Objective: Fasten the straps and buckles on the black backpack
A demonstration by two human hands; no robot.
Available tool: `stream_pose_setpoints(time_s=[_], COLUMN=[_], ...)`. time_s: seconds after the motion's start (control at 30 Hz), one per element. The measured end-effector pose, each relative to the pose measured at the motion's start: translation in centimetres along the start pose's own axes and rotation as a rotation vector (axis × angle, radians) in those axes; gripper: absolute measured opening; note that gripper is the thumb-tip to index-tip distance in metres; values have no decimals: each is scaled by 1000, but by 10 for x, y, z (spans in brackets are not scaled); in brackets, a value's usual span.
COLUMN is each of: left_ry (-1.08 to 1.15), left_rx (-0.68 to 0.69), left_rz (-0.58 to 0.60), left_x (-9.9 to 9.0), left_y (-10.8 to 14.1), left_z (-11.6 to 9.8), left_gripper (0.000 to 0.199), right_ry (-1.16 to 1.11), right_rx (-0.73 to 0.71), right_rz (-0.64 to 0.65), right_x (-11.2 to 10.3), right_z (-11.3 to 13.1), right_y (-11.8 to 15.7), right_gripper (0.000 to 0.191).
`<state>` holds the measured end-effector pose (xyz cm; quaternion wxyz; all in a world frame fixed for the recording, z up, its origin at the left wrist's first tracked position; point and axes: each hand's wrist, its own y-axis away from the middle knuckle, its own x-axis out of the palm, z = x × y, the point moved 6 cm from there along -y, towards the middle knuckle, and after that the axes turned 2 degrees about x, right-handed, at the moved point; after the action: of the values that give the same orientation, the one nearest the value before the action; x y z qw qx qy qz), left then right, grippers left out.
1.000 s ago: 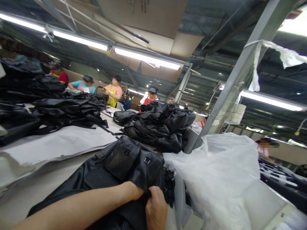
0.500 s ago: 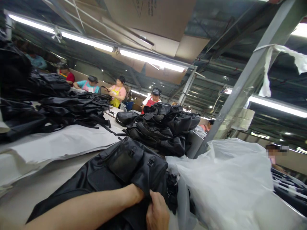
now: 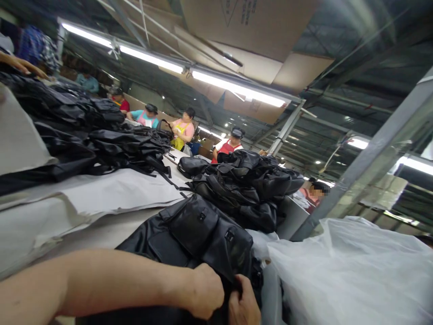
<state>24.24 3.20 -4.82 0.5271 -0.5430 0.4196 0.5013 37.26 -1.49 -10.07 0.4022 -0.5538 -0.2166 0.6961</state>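
A black, leather-like backpack (image 3: 189, 225) lies before me, its two front pockets with small metal buckles facing up. My left hand (image 3: 208, 289) is closed in a fist against the backpack's near part, gripping its black material; the fingertips are hidden behind the knuckles. Just to the right, my right hand (image 3: 244, 300) pinches the backpack's edge between thumb and bent fingers. The two hands are close together. My left forearm crosses over the lower part of the backpack and covers it.
A heap of black bags (image 3: 246, 185) stands behind the backpack. More black bags (image 3: 125, 144) are piled at the left, beside white sheets (image 3: 118, 189). White plastic sheeting (image 3: 352, 266) bulges at the right, near a slanting metal post (image 3: 368, 167). Several people work farther back; a co-worker's hand (image 3: 23, 65) shows far left.
My left hand has come out from beneath the backpack's flap and is now a visible fist. My right hand keeps its pinch. The view has swung left, so the scene sits farther right.
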Motion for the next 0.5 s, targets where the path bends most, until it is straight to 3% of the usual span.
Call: stream_pose_setpoints(time_s=[0.1,0.2,0.33,0.5], left_ry=[-58,-59,-25,-11], left_rx=[-190,-340,-294,-243], left_rz=[-109,-145,-159,-244], left_x=[-28,-34,-26,-39], left_y=[22,29,22,30], left_z=[24,54,72,68], left_gripper=[26,45,15,12], right_ry=[27,56,-54,116], right_rx=[44,-10,-172,-289], right_rz=[-33,-67,43,75], right_x=[-15,-28,-13,17], right_z=[11,34,58,80], right_y=[-1,2,20,30], right_gripper=[25,20,22,56])
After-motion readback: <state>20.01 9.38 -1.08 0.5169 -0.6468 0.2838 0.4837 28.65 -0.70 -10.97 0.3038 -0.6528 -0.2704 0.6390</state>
